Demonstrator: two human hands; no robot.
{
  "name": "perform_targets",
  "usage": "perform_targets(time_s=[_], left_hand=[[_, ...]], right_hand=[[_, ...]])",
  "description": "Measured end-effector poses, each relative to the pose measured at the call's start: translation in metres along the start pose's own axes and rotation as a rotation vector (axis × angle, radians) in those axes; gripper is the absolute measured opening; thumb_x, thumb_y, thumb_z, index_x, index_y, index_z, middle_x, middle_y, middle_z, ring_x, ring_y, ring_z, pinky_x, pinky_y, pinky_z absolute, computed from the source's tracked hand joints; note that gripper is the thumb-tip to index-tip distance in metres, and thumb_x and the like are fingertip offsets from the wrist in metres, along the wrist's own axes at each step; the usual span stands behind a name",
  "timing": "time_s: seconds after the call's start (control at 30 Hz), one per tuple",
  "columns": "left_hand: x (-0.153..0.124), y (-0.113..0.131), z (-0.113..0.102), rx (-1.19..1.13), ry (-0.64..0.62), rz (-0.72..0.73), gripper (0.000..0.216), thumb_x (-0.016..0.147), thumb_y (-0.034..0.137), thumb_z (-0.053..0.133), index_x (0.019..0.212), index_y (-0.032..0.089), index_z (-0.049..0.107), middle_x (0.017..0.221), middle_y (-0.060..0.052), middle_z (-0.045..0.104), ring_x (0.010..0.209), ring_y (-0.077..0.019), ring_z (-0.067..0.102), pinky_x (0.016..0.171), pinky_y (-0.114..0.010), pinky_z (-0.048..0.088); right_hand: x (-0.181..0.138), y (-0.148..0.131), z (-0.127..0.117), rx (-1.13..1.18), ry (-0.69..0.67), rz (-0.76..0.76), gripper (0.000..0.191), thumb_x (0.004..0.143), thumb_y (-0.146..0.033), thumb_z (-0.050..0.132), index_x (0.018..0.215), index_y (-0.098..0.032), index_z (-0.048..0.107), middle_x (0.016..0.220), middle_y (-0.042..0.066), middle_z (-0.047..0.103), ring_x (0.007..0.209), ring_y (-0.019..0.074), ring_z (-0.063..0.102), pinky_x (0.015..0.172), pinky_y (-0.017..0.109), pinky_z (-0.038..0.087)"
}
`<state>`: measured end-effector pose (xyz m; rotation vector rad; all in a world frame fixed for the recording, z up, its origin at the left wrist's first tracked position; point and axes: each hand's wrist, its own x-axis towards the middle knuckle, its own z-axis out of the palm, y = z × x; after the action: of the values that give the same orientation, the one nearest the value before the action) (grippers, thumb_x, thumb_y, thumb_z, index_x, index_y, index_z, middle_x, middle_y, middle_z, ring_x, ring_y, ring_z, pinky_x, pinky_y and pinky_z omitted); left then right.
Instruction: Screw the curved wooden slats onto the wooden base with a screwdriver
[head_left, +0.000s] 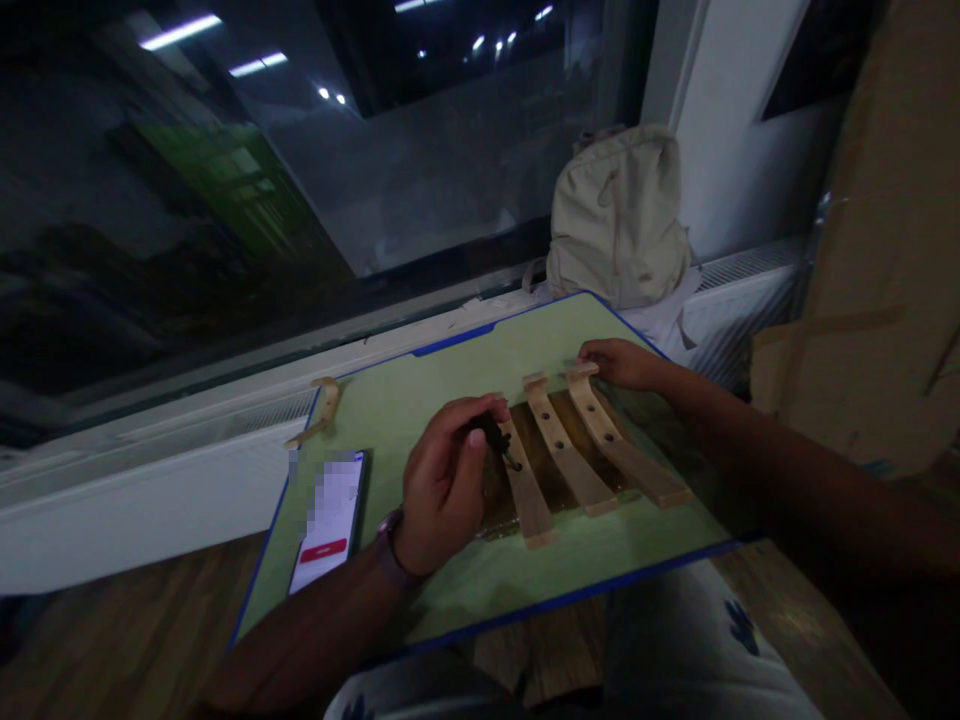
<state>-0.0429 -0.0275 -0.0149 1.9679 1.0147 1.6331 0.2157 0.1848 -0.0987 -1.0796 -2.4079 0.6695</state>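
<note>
Three strips (576,470) of pale wood lay side by side on a green counter (454,378) with a blue rim, each crossing a brown sheet (538,455). From where I stood, the person's left hand (446,490) had its thumb and forefinger pinched on a small dark tool (489,433), whose thin metal tip pointed down at a hole in the left strip (532,512); whether the tip was seated, I couldn't tell. The right hand (619,362) was out at the far, bent end of the right strip (631,462), its fingers curled in close there. I couldn't make out whether they gripped the wood or merely rested by it.

To my eye, the step in hand was work at that hole, and it called for a steady start: the tool stood upright over it, tip centred, pressure light and straight down. A slanted tip would probably have skidded across the wood or marked the hole's edge. The left strip had no second hand on it, so bracing it seemed wise, since a narrow piece could easily have swivelled under load. Small, even movements of the fingers looked safer than a hard push, and the strip was best kept level with its neighbours.

A phone (330,520) lay near the counter's left side, just beyond the left forearm, and a curved piece (327,408) of wood sat near the far left corner.
</note>
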Motion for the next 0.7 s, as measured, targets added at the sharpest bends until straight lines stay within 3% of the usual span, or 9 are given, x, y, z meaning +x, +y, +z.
perform_targets(time_s=[0.13, 0.2, 0.33, 0.43, 0.57, 0.7], left_hand=[[0.0023, -0.0002, -0.0011, 0.067, 0.074, 0.104, 0.028, 0.079, 0.01, 0.067, 0.104, 0.023, 0.066, 0.097, -0.004, 0.059, 0.09, -0.0158, 0.06, 0.078, -0.03, 0.053], [0.0007, -0.0001, -0.0008, 0.089, 0.109, 0.069, 0.032, 0.08, 0.008, 0.066, 0.108, 0.024, 0.066, 0.096, -0.004, 0.062, 0.09, -0.0156, 0.062, 0.078, -0.029, 0.053], [-0.0039, 0.0001, 0.0016, -0.021, 0.085, -0.044, 0.041, 0.091, 0.011, 0.051, 0.13, 0.026, 0.052, 0.112, -0.007, 0.066, 0.1, -0.018, 0.065, 0.092, -0.037, 0.053], [-0.0025, -0.0017, 0.0008, -0.027, 0.038, 0.004, 0.033, 0.089, 0.012, 0.055, 0.12, 0.023, 0.058, 0.113, -0.008, 0.064, 0.103, -0.0193, 0.063, 0.091, -0.038, 0.052], [0.0016, -0.0037, -0.0022, 0.056, 0.072, 0.094, 0.034, 0.077, 0.009, 0.069, 0.107, 0.024, 0.064, 0.099, -0.004, 0.06, 0.092, -0.0162, 0.06, 0.08, -0.031, 0.052], [0.0007, -0.0004, -0.001, 0.069, 0.049, -0.015, 0.032, 0.09, 0.01, 0.052, 0.118, 0.023, 0.06, 0.107, -0.008, 0.064, 0.098, -0.0179, 0.062, 0.089, -0.036, 0.05]], right_hand=[[-0.0003, -0.0006, -0.0006, -0.001, -0.005, -0.001, 0.023, 0.079, -0.036, 0.047, 0.08, -0.017, 0.06, 0.077, 0.007, 0.066, 0.07, 0.0194, 0.057, 0.065, 0.029, 0.039], [-0.0003, -0.0005, -0.0005, -0.001, -0.008, -0.002, 0.024, 0.08, -0.037, 0.046, 0.08, -0.017, 0.06, 0.077, 0.007, 0.066, 0.07, 0.0191, 0.057, 0.064, 0.029, 0.039], [0.0, 0.0003, 0.0005, -0.002, -0.007, 0.001, 0.027, 0.081, -0.041, 0.045, 0.079, -0.017, 0.059, 0.077, 0.008, 0.065, 0.069, 0.0191, 0.056, 0.064, 0.029, 0.039], [0.0001, 0.0008, 0.0008, -0.003, -0.006, 0.005, 0.027, 0.081, -0.041, 0.046, 0.079, -0.018, 0.059, 0.076, 0.007, 0.065, 0.069, 0.0188, 0.057, 0.063, 0.029, 0.039], [0.0003, 0.0011, 0.0005, 0.001, -0.006, 0.003, 0.026, 0.081, -0.041, 0.048, 0.079, -0.018, 0.06, 0.078, 0.007, 0.066, 0.069, 0.0186, 0.056, 0.064, 0.029, 0.039], [0.0001, 0.0016, 0.0012, 0.01, -0.005, 0.006, 0.027, 0.081, -0.04, 0.047, 0.08, -0.018, 0.06, 0.079, 0.008, 0.067, 0.069, 0.0188, 0.057, 0.064, 0.029, 0.04]])
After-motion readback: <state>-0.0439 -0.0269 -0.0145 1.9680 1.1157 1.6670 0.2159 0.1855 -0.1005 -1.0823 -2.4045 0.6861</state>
